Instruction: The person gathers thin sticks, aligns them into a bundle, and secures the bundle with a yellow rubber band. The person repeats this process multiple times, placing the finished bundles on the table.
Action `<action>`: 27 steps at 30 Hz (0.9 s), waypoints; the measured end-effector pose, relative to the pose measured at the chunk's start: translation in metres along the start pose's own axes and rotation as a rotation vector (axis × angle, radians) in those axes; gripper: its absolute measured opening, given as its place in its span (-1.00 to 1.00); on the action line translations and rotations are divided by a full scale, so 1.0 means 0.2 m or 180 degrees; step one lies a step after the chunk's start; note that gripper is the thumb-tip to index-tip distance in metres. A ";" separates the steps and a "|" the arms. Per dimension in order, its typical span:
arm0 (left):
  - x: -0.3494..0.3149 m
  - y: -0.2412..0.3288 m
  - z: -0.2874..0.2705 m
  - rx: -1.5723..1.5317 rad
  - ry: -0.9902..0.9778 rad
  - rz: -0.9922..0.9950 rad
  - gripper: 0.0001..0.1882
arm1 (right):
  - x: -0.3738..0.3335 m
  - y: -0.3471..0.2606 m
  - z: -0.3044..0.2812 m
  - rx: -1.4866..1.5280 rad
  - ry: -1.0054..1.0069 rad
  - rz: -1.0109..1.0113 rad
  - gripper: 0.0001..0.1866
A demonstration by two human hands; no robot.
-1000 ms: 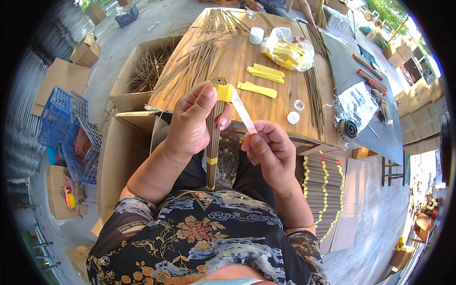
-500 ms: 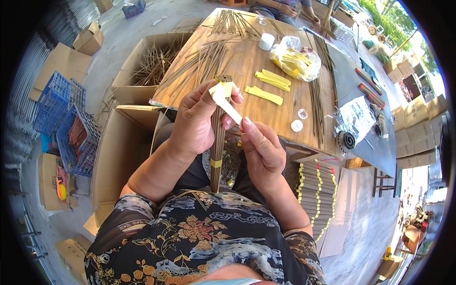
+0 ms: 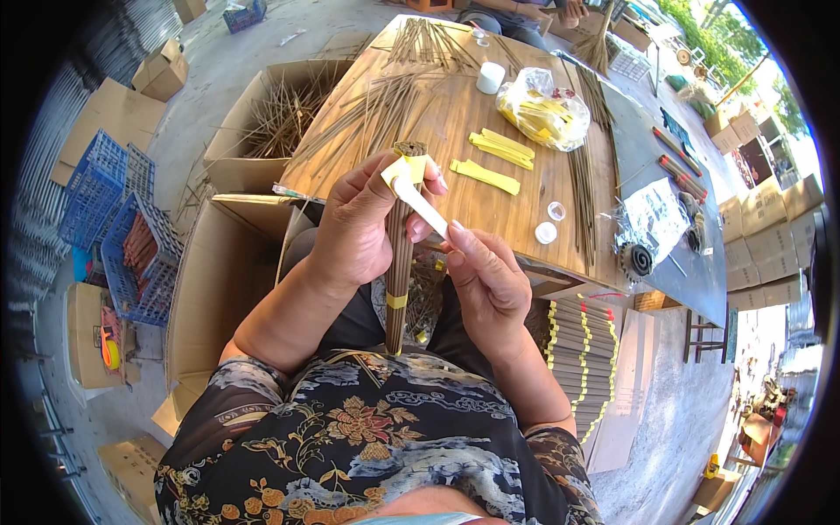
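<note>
My left hand (image 3: pixel 359 219) is closed around the upper part of an upright bundle of thin brown sticks (image 3: pixel 397 262). A yellow band circles the bundle lower down. Near its top, a yellow paper strip (image 3: pixel 424 210) wraps round the sticks, its pale underside showing on the loose end. My right hand (image 3: pixel 486 280) pinches that loose end between thumb and forefinger, pulled down and to the right of the bundle. Beyond my hands, two small stacks of yellow paper strips (image 3: pixel 486 176) lie on the wooden table (image 3: pixel 472 214).
Loose brown sticks (image 3: pixel 372 114) cover the table's left side. A plastic bag of yellow strips (image 3: pixel 544 112) and a white container (image 3: pixel 491 77) stand farther back. Finished bundles (image 3: pixel 582 367) lie at right. Cardboard boxes (image 3: pixel 219 289) and blue crates (image 3: pixel 140 271) are at left. A co-worker's hands (image 3: pixel 573 12) show at the far side.
My right hand has shifted very slightly right and down with the strip's end. My left hand keeps its grip on the bundle. The co-worker's hands have moved.
</note>
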State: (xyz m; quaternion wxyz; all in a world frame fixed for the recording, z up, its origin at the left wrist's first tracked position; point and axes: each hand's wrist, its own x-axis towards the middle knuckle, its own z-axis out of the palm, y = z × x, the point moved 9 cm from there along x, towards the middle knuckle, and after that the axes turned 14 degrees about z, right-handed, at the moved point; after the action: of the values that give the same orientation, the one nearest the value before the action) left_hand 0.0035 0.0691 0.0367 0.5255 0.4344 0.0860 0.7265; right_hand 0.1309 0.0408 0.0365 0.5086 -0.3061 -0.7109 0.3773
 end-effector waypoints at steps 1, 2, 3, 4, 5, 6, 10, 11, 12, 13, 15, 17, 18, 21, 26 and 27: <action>0.00 0.00 0.00 0.0000 -0.0008 0.0010 -0.67 | 0.00 0.01 0.00 0.0017 -0.0003 0.0024 -0.70; 0.01 0.01 0.01 0.0002 -0.0019 0.0019 -0.67 | 0.00 0.01 0.00 0.0037 -0.0005 0.0046 -0.70; 0.01 0.01 0.02 -0.0031 -0.0033 0.0025 -0.67 | 0.00 0.01 -0.01 0.0062 0.0033 0.0051 -0.70; 0.02 0.02 0.02 -0.0064 -0.0047 0.0032 -0.67 | 0.00 0.01 -0.02 0.0087 0.0071 0.0057 -0.69; 0.02 0.02 0.03 -0.0098 -0.0059 0.0036 -0.67 | 0.00 0.01 -0.03 0.0113 0.0108 0.0065 -0.68; 0.01 0.01 0.03 -0.0031 -0.0049 0.0023 -0.64 | 0.00 0.02 -0.04 0.0139 0.0131 0.0093 -0.68; 0.00 -0.01 0.04 -0.0084 -0.0034 -0.0049 -0.63 | 0.01 0.01 -0.03 0.0126 0.0113 0.0069 -0.68; 0.00 -0.01 0.05 -0.0176 -0.0041 -0.0063 -0.65 | 0.01 0.01 -0.03 0.0094 0.0079 0.0020 -0.68; 0.01 0.00 0.04 -0.0136 -0.0043 -0.0058 -0.65 | 0.01 0.01 -0.03 0.0082 0.0074 0.0046 -0.68; 0.01 0.00 0.03 -0.0097 -0.0046 -0.0052 -0.65 | 0.00 0.01 -0.04 0.0070 0.0069 0.0072 -0.68; 0.01 0.00 0.03 -0.0067 -0.0037 -0.0060 -0.65 | -0.01 0.02 -0.04 0.0073 0.0082 0.0124 -0.68; 0.01 -0.01 0.04 -0.0094 -0.0022 -0.0082 -0.65 | 0.00 0.02 -0.05 0.0094 0.0123 0.0170 -0.69; 0.01 -0.01 0.04 -0.0051 -0.0034 -0.0054 -0.65 | 0.00 0.01 -0.05 0.0087 0.0076 0.0139 -0.69; 0.01 -0.01 0.05 0.0021 -0.0093 0.0010 -0.65 | 0.00 0.01 -0.05 0.0091 -0.0004 0.0084 -0.69; 0.02 -0.06 0.05 0.0086 -0.0129 0.0030 -0.66 | -0.01 0.01 -0.08 0.0168 -0.0049 0.0059 -0.69; 0.03 -0.09 0.04 -0.0029 -0.0096 -0.0077 -0.64 | -0.01 0.01 -0.09 0.0170 -0.0097 0.0014 -0.70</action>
State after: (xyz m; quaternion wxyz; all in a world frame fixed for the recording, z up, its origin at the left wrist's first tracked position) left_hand 0.0205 0.0786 0.0340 0.5374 0.4418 0.0800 0.7139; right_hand 0.1484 0.0434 0.0370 0.5048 -0.2882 -0.7075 0.4018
